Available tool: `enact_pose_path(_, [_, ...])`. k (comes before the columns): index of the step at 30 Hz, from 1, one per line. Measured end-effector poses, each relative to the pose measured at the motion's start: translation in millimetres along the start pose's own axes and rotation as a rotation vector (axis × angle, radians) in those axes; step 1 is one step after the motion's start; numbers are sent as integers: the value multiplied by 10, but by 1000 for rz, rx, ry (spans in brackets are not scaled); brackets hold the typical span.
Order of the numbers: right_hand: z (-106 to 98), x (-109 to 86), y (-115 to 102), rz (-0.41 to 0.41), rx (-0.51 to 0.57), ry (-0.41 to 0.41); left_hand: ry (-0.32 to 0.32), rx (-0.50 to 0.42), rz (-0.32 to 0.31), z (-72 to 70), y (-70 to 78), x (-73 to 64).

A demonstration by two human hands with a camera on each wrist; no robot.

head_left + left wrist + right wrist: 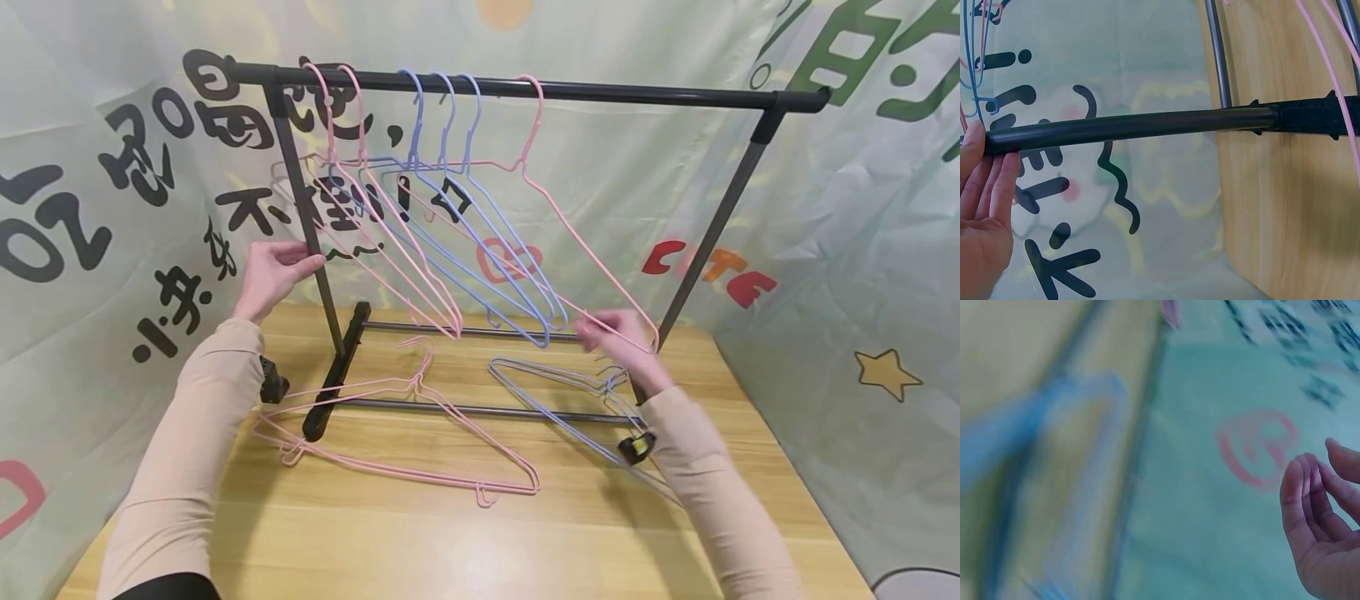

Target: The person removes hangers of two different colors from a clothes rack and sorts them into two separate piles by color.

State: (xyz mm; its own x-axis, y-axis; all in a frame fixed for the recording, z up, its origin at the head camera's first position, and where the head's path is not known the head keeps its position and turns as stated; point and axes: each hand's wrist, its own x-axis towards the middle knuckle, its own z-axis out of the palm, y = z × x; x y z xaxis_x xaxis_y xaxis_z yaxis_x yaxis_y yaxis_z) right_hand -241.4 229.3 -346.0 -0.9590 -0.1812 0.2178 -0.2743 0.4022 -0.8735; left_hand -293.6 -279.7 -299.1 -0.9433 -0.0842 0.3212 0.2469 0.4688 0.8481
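Observation:
My left hand [273, 275] grips the left post [300, 183] of a black hanging rack, thumb on one side and fingers on the other. In the left wrist view the fingertips press on the dark post [1129, 125]. My right hand [622, 337] holds nothing; its fingers are loosely bent, with thumb and fingertips apart in the right wrist view. In the head view it overlaps the lower right end of a pink hanger [539, 112] hanging alone. Three blue hangers [417, 117] and two pink hangers [330, 125] hang farther left on the rail [645, 89].
Pink hangers [420, 475] lie at the front left of the wooden table [465, 550], partly over the rack's base. Blue hangers [555, 417] lie at the right, partly hidden by my right forearm. A printed curtain [862, 250] stands behind the table.

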Motion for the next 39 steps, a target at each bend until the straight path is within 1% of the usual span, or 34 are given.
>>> enact_pose_path(2, [-289, 21, -205, -28, 23, 59, 2, 9, -6, -6, 4, 1])
enact_pose_path(3, [-410, 30, -323, -47, 35, 76, 1, 16, -8, -11, 5, 3])
enact_pose_path(4, [-510, 40, -440, -71, 53, 91, 3, 24, -11, -18, 6, 4])
enact_pose_path(5, [-587, 49, -561, -91, 48, 109, 2, 29, -13, -24, 6, 6])
enact_pose_path(6, [-641, 55, -685, -103, 52, 111, 3, 29, -14, -30, 6, 7])
enact_pose_path(7, [-676, 61, -802, -109, 36, 112, 3, 27, -15, -35, 5, 8])
enact_pose_path(9, [-690, 65, -1010, -121, -34, 105, 4, 21, -11, -40, 3, 10])
enact_pose_path(11, [-657, 63, -1164, -118, -145, 93, 3, 10, -9, -38, -3, 13])
enact_pose_path(13, [-605, 63, -1255, -126, -251, 74, 5, 4, -9, -33, -7, 11])
enact_pose_path(15, [-550, 70, -1292, -156, -334, 70, 3, -1, -12, -24, -10, 6])
enact_pose_path(17, [-508, 82, -1293, -190, -390, 78, 2, 0, -12, -15, -11, 1])
enact_pose_path(19, [-481, 94, -1278, -219, -424, 94, 3, 4, -7, -7, -9, -4])
enact_pose_path(22, [-468, 106, -1263, -246, -446, 108, 6, 13, 4, 0, -3, -9])
enact_pose_path(26, [-466, 116, -1269, -266, -461, 127, 10, 15, 10, -1, 4, -15])
enact_pose_path(30, [-467, 113, -1278, -273, -461, 189, 3, 9, 3, 1, 6, -9])
enact_pose_path(34, [-478, 102, -1288, -291, -422, 273, -5, -14, -7, 5, 12, -7])
enact_pose_path(37, [-503, 82, -1309, -303, -383, 320, -1, -2, -8, 3, 15, -9])
enact_pose_path(39, [-533, 67, -1324, -307, -363, 334, 5, 13, -5, 3, 14, -8])
